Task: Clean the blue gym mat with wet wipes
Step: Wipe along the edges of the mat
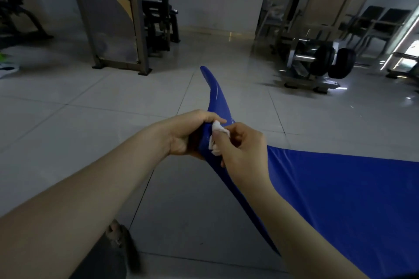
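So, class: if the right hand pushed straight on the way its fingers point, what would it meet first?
The right hand, pinching the wet wipe, would likely meet the blue mat first; the left hand grips it beyond.

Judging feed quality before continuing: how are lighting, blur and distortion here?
Head view: dim room, glare streaks on the floor tiles at right; edges bend from the wide angle; weight machines look soft; left hand, right hand, wipe and blue mat are fairly sharp.

Left hand (188, 133) grips blue mat (340, 199); right hand (242, 149) presses white wipe (217, 133) on it
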Available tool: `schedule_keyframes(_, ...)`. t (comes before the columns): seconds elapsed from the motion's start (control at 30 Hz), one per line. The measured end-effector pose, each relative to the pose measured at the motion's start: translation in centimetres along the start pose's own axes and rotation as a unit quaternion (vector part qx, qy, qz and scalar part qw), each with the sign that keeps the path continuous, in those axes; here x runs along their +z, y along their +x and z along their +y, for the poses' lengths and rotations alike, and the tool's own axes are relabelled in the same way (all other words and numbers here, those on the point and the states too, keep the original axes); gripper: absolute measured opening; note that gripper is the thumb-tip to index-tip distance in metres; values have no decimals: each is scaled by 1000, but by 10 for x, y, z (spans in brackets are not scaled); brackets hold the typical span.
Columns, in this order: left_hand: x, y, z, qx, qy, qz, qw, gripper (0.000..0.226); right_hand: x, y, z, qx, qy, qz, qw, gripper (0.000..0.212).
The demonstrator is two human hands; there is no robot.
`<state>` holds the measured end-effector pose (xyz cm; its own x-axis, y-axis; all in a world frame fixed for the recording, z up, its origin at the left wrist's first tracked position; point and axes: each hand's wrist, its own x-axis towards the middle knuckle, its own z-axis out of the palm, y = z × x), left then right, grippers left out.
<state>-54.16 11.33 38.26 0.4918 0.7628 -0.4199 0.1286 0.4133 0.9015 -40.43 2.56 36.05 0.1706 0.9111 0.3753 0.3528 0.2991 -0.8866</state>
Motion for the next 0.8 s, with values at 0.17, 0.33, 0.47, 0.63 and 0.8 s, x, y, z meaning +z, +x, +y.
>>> schedule_keyframes(0.17,4,-9,3,52,-48,47,996,27,21,12,-26,-82,-161,18,983,24)
schedule_keyframes(0.33,-6,-13,17,99,-121,94,983,17,31,39,-43,-138,-194,-10,971,26)
schedule_keyframes(0.47,-10,-6,19,92,-126,113,981,31,29,52,-41,-108,-174,-62,977,38)
schedule_keyframes(0.63,-5,3,20,64,-151,127,978,42,29,65,-31,-97,-145,-64,983,16)
schedule_keyframes(0.8,8,5,21,47,-157,162,973,19,21,44,-6,-123,-143,-31,982,18)
